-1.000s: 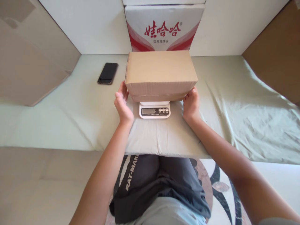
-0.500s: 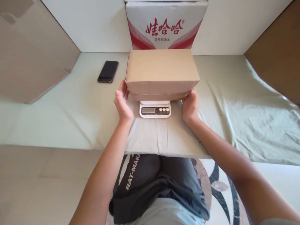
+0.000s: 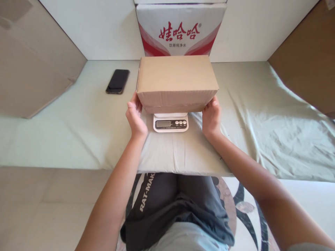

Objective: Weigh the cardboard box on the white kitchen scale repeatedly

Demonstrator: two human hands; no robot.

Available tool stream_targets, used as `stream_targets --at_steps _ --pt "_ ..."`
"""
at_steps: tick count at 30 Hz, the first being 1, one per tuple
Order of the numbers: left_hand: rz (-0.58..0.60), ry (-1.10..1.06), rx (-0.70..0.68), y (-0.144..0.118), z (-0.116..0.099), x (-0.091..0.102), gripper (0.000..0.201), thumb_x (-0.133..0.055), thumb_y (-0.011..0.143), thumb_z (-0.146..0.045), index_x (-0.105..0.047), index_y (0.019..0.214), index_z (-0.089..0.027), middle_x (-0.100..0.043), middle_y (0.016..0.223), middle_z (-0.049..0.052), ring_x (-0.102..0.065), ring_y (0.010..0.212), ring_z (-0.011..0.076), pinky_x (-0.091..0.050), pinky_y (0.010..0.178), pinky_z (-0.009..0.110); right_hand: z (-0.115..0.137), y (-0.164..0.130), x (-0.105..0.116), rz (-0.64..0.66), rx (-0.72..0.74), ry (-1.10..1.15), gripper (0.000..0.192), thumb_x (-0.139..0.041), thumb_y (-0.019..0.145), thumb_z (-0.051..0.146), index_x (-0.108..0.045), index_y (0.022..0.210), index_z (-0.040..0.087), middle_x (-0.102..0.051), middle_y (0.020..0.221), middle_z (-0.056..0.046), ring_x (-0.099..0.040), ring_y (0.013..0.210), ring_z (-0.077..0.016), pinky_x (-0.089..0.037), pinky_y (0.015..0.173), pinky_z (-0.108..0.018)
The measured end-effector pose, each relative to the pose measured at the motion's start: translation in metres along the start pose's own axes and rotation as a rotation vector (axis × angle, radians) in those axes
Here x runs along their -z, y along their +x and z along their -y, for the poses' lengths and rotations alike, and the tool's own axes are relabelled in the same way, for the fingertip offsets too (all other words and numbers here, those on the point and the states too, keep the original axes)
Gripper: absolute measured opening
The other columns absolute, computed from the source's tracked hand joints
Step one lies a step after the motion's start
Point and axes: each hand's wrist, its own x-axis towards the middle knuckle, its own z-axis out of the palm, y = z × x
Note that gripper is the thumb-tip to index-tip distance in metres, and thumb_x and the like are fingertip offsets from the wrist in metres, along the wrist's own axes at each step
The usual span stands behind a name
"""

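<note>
A closed brown cardboard box (image 3: 176, 81) rests on a small white digital scale (image 3: 170, 123), which sits on a pale green cloth. My left hand (image 3: 135, 118) holds the box's lower left end. At the lower right end my right hand (image 3: 211, 117) grips it, fingers tucked under the edge. The scale's display and three buttons show below the box; the platform is hidden beneath it.
A black phone (image 3: 117, 81) lies on the green cloth (image 3: 78, 118) to the left. A white and red printed carton (image 3: 180, 31) stands behind the box. Brown cardboard sheets lean at the far left (image 3: 34, 66) and far right (image 3: 306, 66).
The box and both hands stay as they were on the scale; only the view has shifted slightly.
</note>
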Motion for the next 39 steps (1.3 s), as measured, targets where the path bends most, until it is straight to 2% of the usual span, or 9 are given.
stream_targets --at_steps 10,15,18,21,25,27,31,35,39 --pt "0.011 0.032 0.009 -0.005 -0.001 -0.001 0.089 -0.039 0.092 -0.092 -0.071 0.141 -0.025 -0.066 0.157 0.012 -0.052 0.156 0.0322 -0.045 0.127 0.043 0.023 -0.003 -0.006 0.032 -0.066 0.016 0.032 -0.055 0.095 0.06 -0.068 0.107 0.033 -0.075 0.125 -0.002 -0.059 0.146 -0.0293 -0.051 0.126 -0.048" --pt "0.053 -0.012 0.017 -0.006 -0.003 -0.004 0.091 -0.043 0.09 -0.093 -0.072 0.139 -0.023 -0.069 0.15 0.015 -0.056 0.153 0.0354 -0.046 0.126 0.049 0.027 -0.009 -0.013 0.073 -0.032 -0.008 0.036 -0.054 0.097 0.062 -0.067 0.112 0.032 -0.074 0.13 -0.002 -0.059 0.145 -0.0305 -0.051 0.126 -0.052" --pt "0.108 -0.058 0.005 -0.001 -0.017 -0.006 0.087 -0.044 0.09 -0.092 -0.072 0.137 -0.024 -0.067 0.153 0.015 -0.051 0.156 0.0363 -0.043 0.128 0.053 0.035 -0.001 -0.016 0.078 0.017 -0.051 0.04 -0.052 0.097 0.063 -0.067 0.117 0.031 -0.074 0.133 -0.002 -0.058 0.146 -0.0313 -0.05 0.127 -0.053" --pt "0.215 -0.063 0.005 0.02 -0.041 -0.008 0.083 -0.049 0.089 -0.09 -0.074 0.134 -0.024 -0.067 0.152 0.016 -0.051 0.156 0.0368 -0.038 0.131 0.057 0.043 0.025 -0.018 0.08 0.085 -0.08 0.042 -0.051 0.097 0.064 -0.067 0.119 0.032 -0.074 0.134 -0.001 -0.055 0.15 -0.0324 -0.046 0.13 -0.053" --pt "0.297 -0.018 0.046 0.075 -0.056 -0.016 0.074 -0.047 0.099 -0.079 -0.071 0.136 -0.02 -0.068 0.151 0.015 -0.049 0.158 0.0314 -0.029 0.136 0.055 0.032 0.08 -0.026 0.108 0.124 -0.018 0.041 -0.055 0.093 0.068 -0.067 0.114 0.035 -0.073 0.133 0.002 -0.052 0.153 -0.0312 -0.041 0.134 -0.048" --pt "0.25 -0.012 0.092 0.103 -0.043 -0.021 0.068 -0.038 0.104 -0.077 -0.072 0.131 -0.024 -0.069 0.152 0.008 -0.053 0.155 0.0253 -0.03 0.137 0.05 0.015 0.104 -0.036 0.123 0.118 0.009 0.049 -0.06 0.087 0.075 -0.067 0.118 0.038 -0.072 0.14 0.005 -0.051 0.154 -0.0282 -0.039 0.135 -0.045" --pt "0.094 -0.052 0.146 0.131 0.012 -0.026 0.075 -0.022 0.106 -0.078 -0.066 0.137 -0.026 -0.058 0.165 0.004 -0.049 0.157 0.0161 -0.034 0.134 0.041 -0.023 0.126 -0.054 0.122 0.11 0.041 0.069 -0.068 0.078 0.08 -0.066 0.133 0.039 -0.068 0.151 0.009 -0.049 0.155 -0.0249 -0.037 0.138 -0.044" --pt "0.085 -0.081 0.124 0.13 0.057 -0.022 0.084 -0.025 0.101 -0.084 -0.064 0.143 -0.023 -0.056 0.166 0.011 -0.051 0.157 0.0201 -0.037 0.132 0.04 -0.045 0.121 -0.054 0.109 0.075 -0.011 0.074 -0.059 0.08 0.084 -0.059 0.142 0.045 -0.065 0.155 0.017 -0.046 0.156 -0.0168 -0.038 0.138 -0.036" --pt "0.114 -0.048 0.139 0.134 0.078 -0.018 0.09 -0.036 0.089 -0.095 -0.071 0.136 -0.027 -0.058 0.165 0.012 -0.047 0.16 0.0253 -0.04 0.13 0.041 -0.054 0.117 -0.042 0.131 0.03 -0.131 0.066 -0.047 0.089 0.071 -0.049 0.151 0.048 -0.061 0.158 0.018 -0.047 0.158 -0.0104 -0.038 0.139 -0.036"
